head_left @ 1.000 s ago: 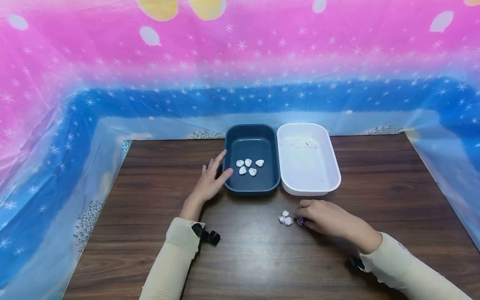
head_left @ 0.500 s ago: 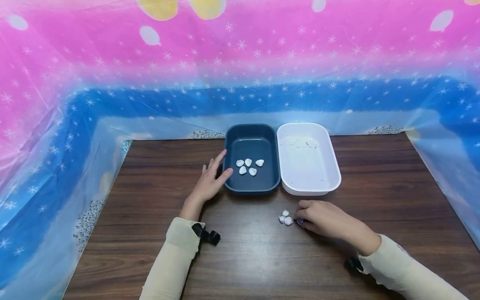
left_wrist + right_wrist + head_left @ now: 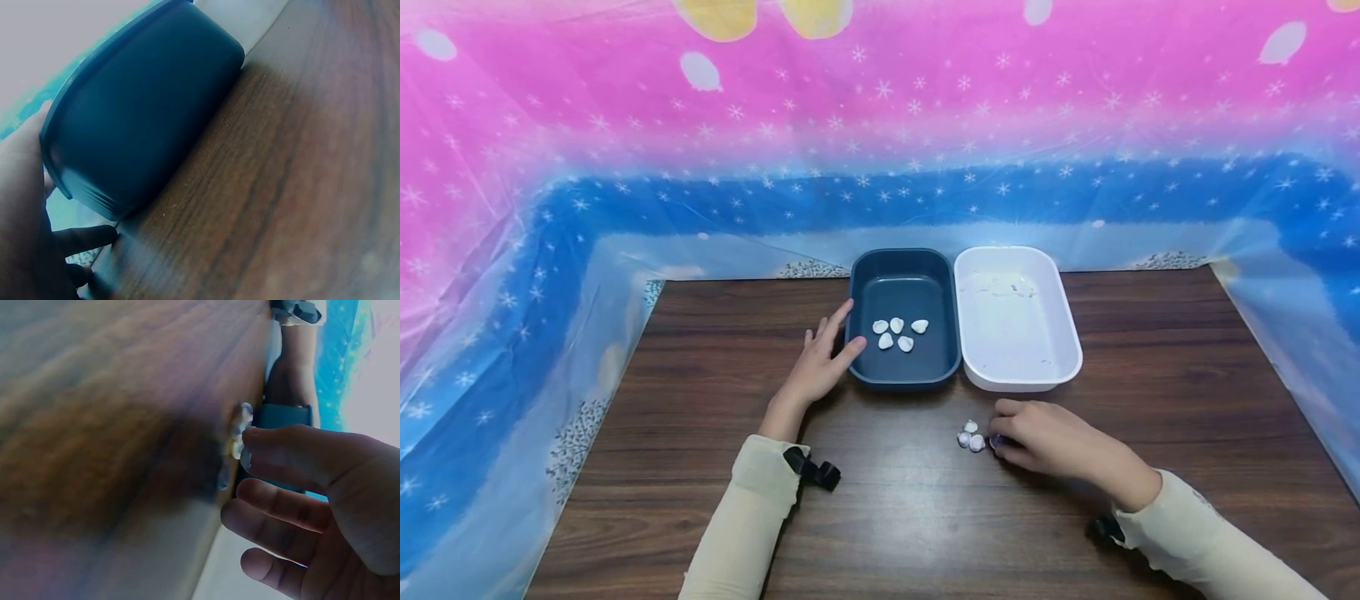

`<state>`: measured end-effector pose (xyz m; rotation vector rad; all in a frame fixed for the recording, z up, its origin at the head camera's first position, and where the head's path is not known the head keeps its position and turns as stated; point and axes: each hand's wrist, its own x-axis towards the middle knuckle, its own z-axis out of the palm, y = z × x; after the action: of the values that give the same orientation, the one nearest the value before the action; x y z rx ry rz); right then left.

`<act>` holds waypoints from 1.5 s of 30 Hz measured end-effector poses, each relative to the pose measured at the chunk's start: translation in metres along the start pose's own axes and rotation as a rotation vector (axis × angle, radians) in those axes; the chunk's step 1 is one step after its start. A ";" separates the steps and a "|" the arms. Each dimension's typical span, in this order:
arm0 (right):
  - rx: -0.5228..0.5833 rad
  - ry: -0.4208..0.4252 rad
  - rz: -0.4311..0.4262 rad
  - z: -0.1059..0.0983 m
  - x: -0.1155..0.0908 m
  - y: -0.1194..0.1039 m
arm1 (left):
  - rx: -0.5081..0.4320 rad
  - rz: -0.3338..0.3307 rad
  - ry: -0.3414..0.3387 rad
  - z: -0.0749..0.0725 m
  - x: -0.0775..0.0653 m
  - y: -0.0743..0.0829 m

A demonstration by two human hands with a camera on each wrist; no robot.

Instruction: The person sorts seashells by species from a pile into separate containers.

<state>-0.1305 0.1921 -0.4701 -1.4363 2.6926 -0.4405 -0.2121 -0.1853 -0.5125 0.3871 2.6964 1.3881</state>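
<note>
My left hand (image 3: pixel 814 367) rests at the left side of the dark blue tray (image 3: pixel 904 385), thumb on the rim and fingers spread along its outer wall. Several white seashells (image 3: pixel 906 343) lie inside that tray. My right hand (image 3: pixel 1051 437) is low over the table in front of the white tray (image 3: pixel 1022 385), pinching a purplish seashell (image 3: pixel 996 442) between thumb and fingertips; the fingers partly hide it. Just left of it, three pale seashells (image 3: pixel 977 443) sit close together on the table. In the right wrist view the thumb and index finger meet around a pale shell (image 3: pixel 245 457).
Both trays stand side by side near the back of the brown wooden table (image 3: pixel 880 517). Small dark specks and pale bits lie in the white tray. A patterned pink and blue cloth (image 3: pixel 880 196) hangs behind the table and down its sides.
My right hand has shifted very slightly left with the purplish seashell, toward the three shells. The left hand and both trays have stayed put.
</note>
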 end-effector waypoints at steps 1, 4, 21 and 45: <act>0.002 0.000 -0.002 -0.002 0.001 0.000 | 0.001 0.001 0.000 0.000 0.000 0.000; 0.008 0.001 -0.001 -0.012 0.005 -0.001 | 0.001 0.000 0.002 -0.001 0.000 0.001; -0.017 0.032 0.091 -0.075 0.045 0.024 | 0.003 0.002 0.008 -0.003 0.002 0.004; 0.028 -0.022 0.311 -0.068 0.098 0.097 | -0.001 -0.028 0.011 -0.002 0.000 0.005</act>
<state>-0.2767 0.1778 -0.4240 -0.9830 2.8088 -0.4328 -0.2112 -0.1838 -0.5077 0.3416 2.6988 1.3885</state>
